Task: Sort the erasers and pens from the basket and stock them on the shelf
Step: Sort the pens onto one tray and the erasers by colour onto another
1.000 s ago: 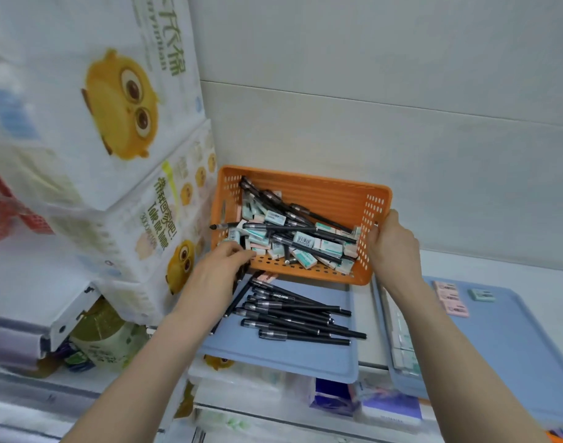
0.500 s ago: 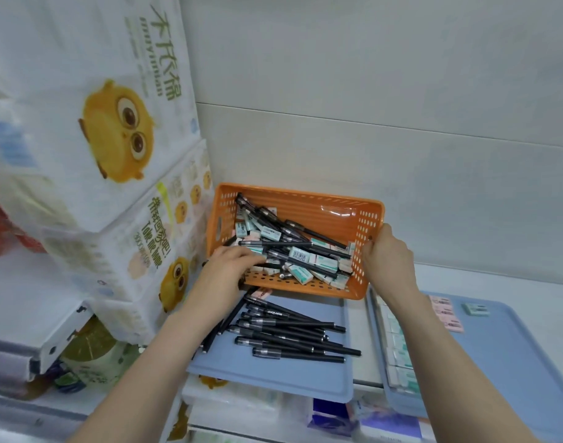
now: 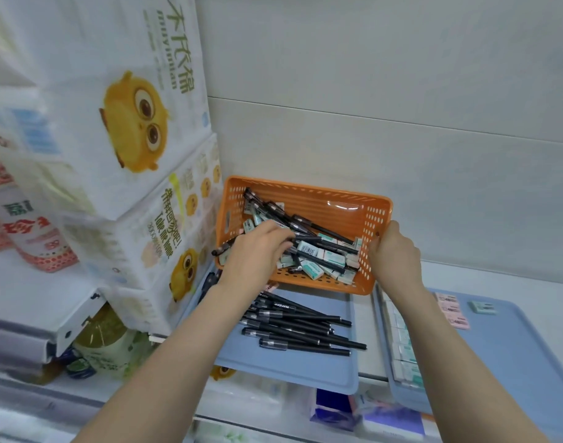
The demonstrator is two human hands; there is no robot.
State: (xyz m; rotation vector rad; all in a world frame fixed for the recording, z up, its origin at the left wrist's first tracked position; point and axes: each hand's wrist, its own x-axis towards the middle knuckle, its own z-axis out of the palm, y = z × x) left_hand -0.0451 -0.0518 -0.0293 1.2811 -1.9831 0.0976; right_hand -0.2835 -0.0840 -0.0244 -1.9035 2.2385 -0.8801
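In front of the basket (image 3: 324, 207) lies a blue tray (image 3: 289, 369) with a bundle of pens (image 3: 299, 327) across it, bare at its near edge. A second tray (image 3: 513, 362), front-right of the basket, holds a row of erasers (image 3: 404, 350) along its left edge (the rest lies mostly free). The left hand (image 3: 257, 251) reaches into the basket's left half, its grip curled round a black pen (image 3: 222, 249) jutting over the left wall. The right hand (image 3: 393, 254) clasps the right wall; the basket tilts toward the person. Tissue packs (image 3: 139, 244) crowd its left side.
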